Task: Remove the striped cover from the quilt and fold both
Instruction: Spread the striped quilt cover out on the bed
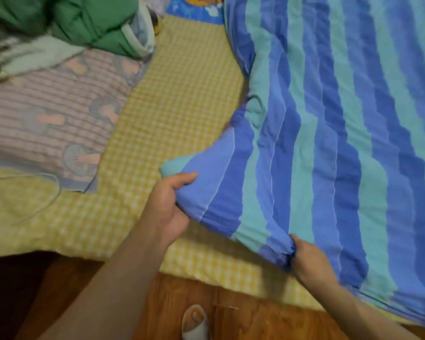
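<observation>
At bed edge, both hands w/ grip pinching striped cover [329, 143]: left hand [168, 207] corner, right hand [309, 262] prob. hem.

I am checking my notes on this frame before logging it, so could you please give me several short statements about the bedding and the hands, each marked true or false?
1. The left hand grips a corner of the striped cover. True.
2. The right hand rests flat on the floor. False: it pinches the striped cover's near edge.
3. The striped cover lies on a yellow checked sheet. True.
4. The green quilt is spread over the striped cover. False: it is bundled at the far left, apart from it.
5. A pillow lies left of the striped cover. True.
</observation>
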